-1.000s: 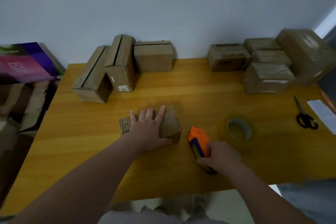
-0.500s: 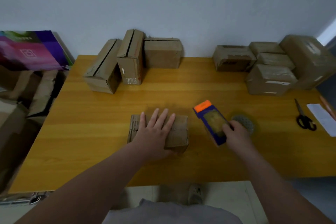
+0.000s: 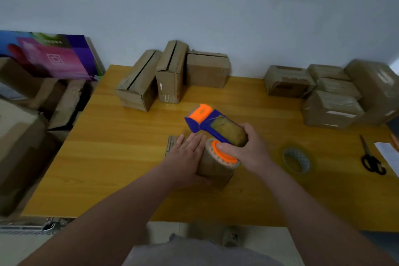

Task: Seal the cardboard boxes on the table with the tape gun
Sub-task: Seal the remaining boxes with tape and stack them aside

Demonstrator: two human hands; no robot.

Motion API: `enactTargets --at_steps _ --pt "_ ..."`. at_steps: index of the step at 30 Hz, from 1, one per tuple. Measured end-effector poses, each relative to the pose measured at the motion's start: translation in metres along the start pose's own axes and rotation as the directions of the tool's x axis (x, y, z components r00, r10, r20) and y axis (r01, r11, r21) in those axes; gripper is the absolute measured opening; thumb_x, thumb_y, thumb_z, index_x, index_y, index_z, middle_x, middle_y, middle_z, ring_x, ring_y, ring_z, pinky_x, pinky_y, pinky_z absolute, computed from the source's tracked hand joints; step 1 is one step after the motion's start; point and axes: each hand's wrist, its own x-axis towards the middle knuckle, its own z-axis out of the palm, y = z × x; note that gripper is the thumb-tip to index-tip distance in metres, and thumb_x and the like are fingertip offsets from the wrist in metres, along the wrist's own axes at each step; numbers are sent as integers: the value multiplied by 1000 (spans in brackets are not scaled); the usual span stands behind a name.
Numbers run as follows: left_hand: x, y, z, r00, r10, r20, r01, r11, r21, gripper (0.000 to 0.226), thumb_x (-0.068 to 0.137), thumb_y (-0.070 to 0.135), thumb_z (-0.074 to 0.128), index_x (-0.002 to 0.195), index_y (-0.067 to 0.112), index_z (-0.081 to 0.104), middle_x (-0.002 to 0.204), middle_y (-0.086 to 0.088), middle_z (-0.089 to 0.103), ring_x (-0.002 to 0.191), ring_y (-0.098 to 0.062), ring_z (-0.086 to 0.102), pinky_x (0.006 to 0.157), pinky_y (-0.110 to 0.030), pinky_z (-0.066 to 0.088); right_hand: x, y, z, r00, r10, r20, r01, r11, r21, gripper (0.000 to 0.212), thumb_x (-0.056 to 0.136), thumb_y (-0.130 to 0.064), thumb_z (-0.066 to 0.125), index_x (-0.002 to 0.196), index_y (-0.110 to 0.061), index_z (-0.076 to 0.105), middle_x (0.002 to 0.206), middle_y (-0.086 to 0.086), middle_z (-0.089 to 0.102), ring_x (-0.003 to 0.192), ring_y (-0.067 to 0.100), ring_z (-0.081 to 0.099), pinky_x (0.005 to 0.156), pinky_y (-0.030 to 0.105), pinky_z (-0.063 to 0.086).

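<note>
I've lifted the tape gun over the small box, right hand gripping it at the roll, left hand flat, steadying what looks like light, crushable cardboard.

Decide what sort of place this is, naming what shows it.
Likely a small packing or shipping station: cardboard boxes grouped on a wooden table, a tape gun gripped in the right hand, a spare tape roll and scissors nearby.

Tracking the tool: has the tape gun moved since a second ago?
Yes. The right hand has carried the tape gun leftward, away from the loose tape roll, over the small box the left hand presses.
</note>
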Motion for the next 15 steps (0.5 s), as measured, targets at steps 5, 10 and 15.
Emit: enactTargets --at_steps 5,10,15 --pt "-23 -24 5 989 -147 -21 147 989 16 115 78 77 45 150 13 -17 160 -3 -13 146 -22 -17 113 -59 -11 0 2 -5 992 -101 70 108 989 -105 70 55 -48 69 121 -40 47 106 -15 50 93 6 54 66 19 43" --pt "-24 -29 2 992 -126 13 127 989 -76 114 79 73 51 151 13 -16 160 -2 -14 145 -23 -19 114 -57 -7 2 -3 -6 974 -216 61 224 918 -327 67 65 -38 72 127 -25 49 105 -2 44 93 15 47 67 23 38" --pt "-27 -30 1 997 -59 40 61 997 -52 115 78 72 52 150 14 -17 160 -3 -15 145 -24 -20 115 -53 -6 2 -6 -8 962 -262 74 267 855 -445 70 80 -29 70 141 -18 38 111 -5 38 98 12 43 75 23 37"
